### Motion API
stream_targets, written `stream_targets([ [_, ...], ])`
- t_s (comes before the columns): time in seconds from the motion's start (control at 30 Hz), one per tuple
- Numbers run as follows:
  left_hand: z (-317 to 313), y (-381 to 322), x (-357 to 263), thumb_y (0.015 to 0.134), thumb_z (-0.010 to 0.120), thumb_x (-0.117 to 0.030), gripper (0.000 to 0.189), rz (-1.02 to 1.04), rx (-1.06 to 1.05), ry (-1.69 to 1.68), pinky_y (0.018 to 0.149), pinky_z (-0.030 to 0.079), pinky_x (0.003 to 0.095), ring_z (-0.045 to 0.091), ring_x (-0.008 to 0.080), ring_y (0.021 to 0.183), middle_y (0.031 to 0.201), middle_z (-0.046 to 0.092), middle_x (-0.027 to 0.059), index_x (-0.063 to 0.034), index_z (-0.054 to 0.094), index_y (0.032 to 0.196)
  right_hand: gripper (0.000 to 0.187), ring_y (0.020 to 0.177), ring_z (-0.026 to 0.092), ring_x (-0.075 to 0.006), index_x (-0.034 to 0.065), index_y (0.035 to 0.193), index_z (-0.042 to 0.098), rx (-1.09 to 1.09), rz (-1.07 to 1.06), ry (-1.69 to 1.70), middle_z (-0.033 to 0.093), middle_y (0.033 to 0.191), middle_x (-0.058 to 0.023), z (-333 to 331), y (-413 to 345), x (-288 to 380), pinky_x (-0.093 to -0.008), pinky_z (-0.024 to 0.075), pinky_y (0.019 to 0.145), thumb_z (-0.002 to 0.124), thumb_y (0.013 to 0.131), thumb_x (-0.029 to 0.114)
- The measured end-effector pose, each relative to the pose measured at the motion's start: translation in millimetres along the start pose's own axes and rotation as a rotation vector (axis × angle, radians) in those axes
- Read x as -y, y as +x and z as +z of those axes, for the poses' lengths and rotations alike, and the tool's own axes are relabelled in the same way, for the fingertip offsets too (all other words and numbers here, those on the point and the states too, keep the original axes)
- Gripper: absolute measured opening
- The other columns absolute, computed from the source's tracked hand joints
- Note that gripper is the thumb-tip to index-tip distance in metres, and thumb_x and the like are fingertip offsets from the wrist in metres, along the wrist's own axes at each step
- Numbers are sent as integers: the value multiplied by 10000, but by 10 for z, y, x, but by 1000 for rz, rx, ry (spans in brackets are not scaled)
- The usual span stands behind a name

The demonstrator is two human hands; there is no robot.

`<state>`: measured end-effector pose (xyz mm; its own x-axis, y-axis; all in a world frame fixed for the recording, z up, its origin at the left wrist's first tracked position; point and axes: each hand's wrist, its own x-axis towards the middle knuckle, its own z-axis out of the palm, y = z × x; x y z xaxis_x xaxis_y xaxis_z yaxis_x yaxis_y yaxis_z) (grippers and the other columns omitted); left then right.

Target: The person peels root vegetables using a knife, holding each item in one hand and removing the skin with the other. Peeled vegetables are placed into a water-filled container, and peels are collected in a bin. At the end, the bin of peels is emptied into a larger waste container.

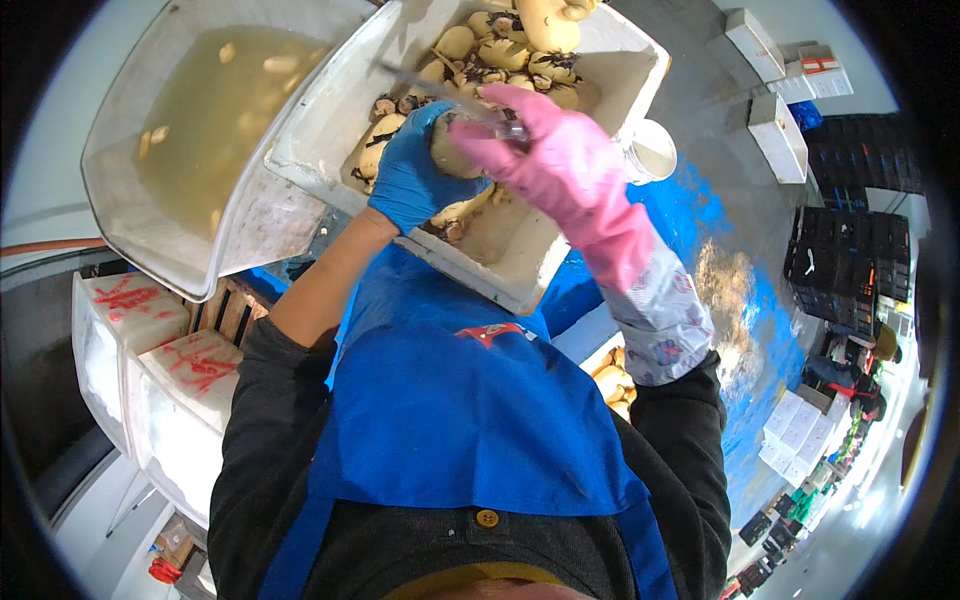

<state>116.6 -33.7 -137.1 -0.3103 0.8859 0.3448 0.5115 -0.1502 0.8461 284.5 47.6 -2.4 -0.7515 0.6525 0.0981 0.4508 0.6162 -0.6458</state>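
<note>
My left hand (417, 174), in a blue glove, grips a lotus root piece (450, 148) above a white foam box (319, 154). Against that piece, on its right side, is my right hand (536, 142) in a long pink rubber glove. It holds a knife (442, 91) whose blade is motion-blurred and points to the upper left. Pale lotus roots (502, 54) with dark nodes lie heaped in the foam box beneath both hands. One large lotus root (551, 26) rests on top at the far end. The gloves partly hide the held piece and the knife handle.
A white tub (259, 225) of cloudy water with pale pieces stands to the left. A white bucket (651, 152) is right of the foam box. Red-marked foam boxes (191, 367) sit lower left. Black crates (844, 251) are stacked far right, beyond the blue-painted floor (761, 330).
</note>
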Motion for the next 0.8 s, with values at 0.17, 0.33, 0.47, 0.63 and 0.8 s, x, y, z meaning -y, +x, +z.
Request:
stream_targets([
  [0.17,208,-7,-28,656,905,-322,689,-41,38,147,902,541,387,667,292,1047,1172,671,138,-89,599,1227,512,740,690,-357,37,1019,685,134,97,-386,706,782,-157,172,189,68,-431,547,685,689,879,529],
  [0.33,192,-80,-82,625,941,-312,792,-54,-7,121,943,535,399,641,286,1085,1194,642,133,-86,560,1281,370,615,683,-284,43,931,715,78,277,-18,686,685,-135,22,224,-189,-399,559,630,626,903,401],
  [0.47,-120,-156,-21,593,984,-299,884,-236,-156,-53,955,557,392,637,251,1104,1233,628,132,-45,525,1304,531,588,679,-184,70,1272,651,8,504,185,718,764,-94,-153,71,-393,-330,571,645,642,900,448],
  [0.63,-834,-463,116,698,927,-160,803,-479,-379,-320,955,574,403,646,258,1110,1235,631,134,-6,488,1353,508,875,719,-349,139,1288,618,-6,380,-96,747,945,-152,167,-284,-478,-418,563,773,676,886,445],
  [0.8,-1138,-964,119,801,790,16,699,-507,-766,-741,1003,542,442,602,284,1197,1289,594,137,-37,471,1421,438,677,713,-152,114,1197,641,265,307,562,738,807,-70,626,-384,-59,-313,566,663,492,1019,485],
])
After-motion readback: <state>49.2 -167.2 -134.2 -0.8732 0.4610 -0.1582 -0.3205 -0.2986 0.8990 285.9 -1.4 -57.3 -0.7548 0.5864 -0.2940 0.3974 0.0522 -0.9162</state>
